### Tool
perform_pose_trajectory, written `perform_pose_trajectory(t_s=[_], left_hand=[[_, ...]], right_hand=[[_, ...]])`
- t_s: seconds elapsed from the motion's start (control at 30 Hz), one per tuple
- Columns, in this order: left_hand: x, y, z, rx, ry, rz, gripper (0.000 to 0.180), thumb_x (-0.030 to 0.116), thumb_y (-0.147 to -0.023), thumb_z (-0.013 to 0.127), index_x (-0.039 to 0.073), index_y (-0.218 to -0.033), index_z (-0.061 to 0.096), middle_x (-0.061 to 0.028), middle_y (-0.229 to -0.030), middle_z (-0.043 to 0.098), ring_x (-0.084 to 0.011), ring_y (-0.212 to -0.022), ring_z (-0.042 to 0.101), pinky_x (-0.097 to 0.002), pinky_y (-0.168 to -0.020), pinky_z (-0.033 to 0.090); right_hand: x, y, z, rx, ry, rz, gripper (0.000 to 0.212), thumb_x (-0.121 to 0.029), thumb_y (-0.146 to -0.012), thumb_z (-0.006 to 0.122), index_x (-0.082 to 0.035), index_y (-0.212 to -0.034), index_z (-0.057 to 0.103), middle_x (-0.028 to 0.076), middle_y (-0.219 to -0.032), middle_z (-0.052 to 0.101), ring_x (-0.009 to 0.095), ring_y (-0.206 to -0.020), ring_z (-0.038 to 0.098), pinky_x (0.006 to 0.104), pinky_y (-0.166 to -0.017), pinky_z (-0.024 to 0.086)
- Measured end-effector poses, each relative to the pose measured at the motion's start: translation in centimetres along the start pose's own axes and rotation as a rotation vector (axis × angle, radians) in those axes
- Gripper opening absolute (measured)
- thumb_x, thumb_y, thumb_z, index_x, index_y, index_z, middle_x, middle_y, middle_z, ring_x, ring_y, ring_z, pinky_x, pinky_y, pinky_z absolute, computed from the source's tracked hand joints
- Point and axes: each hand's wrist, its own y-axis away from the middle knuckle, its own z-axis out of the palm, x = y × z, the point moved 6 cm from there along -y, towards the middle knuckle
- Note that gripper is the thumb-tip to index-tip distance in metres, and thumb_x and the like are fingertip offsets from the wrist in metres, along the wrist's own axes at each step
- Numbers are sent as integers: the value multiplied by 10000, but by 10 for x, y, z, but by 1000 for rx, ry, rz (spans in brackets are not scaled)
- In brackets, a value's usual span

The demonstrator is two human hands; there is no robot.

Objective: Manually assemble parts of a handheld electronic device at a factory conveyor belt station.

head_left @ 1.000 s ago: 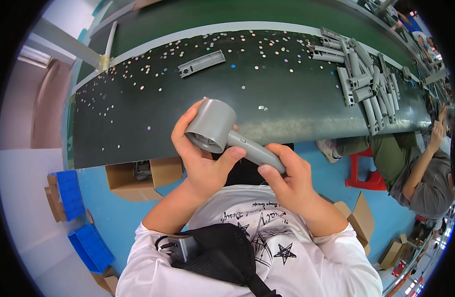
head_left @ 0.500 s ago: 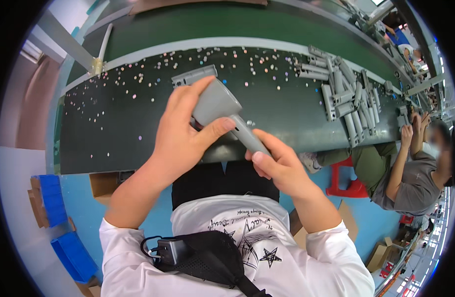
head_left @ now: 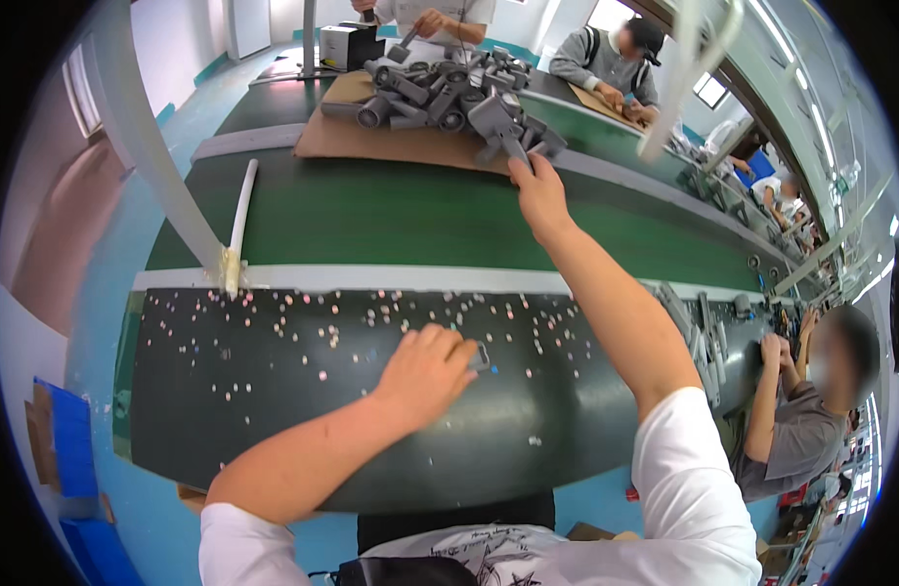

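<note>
My right hand [head_left: 539, 195] is stretched far across the green conveyor belt [head_left: 391, 225]. Its fingers close on the handle of a grey dryer-shaped housing [head_left: 503, 122] at the near edge of a heap of such housings [head_left: 435, 88] on brown cardboard [head_left: 371, 142]. My left hand [head_left: 425, 371] lies palm down on the dark speckled work surface [head_left: 254, 410]. Its fingers curl over a small flat grey part [head_left: 480, 357], and only the end of that part shows.
A white pole [head_left: 161, 156] rises from the belt's near rail at the left. Several long grey parts [head_left: 704, 342] lie at the surface's right end, beside a seated person [head_left: 811, 410]. More people work at the far side. Blue crates [head_left: 64, 439] stand on the floor at the left.
Both hands held one grey housing over the dark surface before. That housing is gone from them; my right hand has reached out to the far heap and my left has dropped onto the surface.
</note>
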Motion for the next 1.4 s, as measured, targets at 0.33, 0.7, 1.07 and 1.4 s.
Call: perform_pose_trajectory(t_s=[0.33, 0.7, 1.07, 1.4], left_hand=[[-1, 1, -11, 7, 179, 44, 397, 235, -797, 701, 37, -1123, 589, -78, -1016, 566, -254, -934, 539, -370, -772, 469], [-14, 3, -10, -83, -45, -85, 434, 328, -774, 706, 56, -1096, 602, -113, -929, 587, -296, -851, 611, -405, -721, 509], [-17, 8, -8, 28, 148, -369, 349, 207, -855, 658, 29, -1145, 584, -157, -1009, 658, -297, -863, 649, -367, -788, 501], [-30, -15, 55, 279, 837, -630, 270, 160, -980, 529, -9, -1189, 522, -43, -975, 590, -103, -809, 538, -223, -692, 438]], right_hand=[[85, -240, 88, -118, 698, 86, 516, -436, -896, 532, 46, -1049, 634, 288, -1054, 646, 433, -1046, 608, 469, -903, 480], [-68, 161, -1, -708, -109, 386, 220, -171, -934, 568, -29, -1100, 599, 47, -752, 603, 102, -642, 578, 274, -613, 494], [-52, 242, -67, -412, -138, 7, 292, -223, -914, 539, -83, -1164, 595, 174, -937, 679, 368, -879, 648, 457, -782, 509], [-33, 212, -43, -364, -419, 179, 201, -128, -904, 489, -6, -1006, 613, 155, -830, 673, 295, -749, 656, 393, -702, 515]])
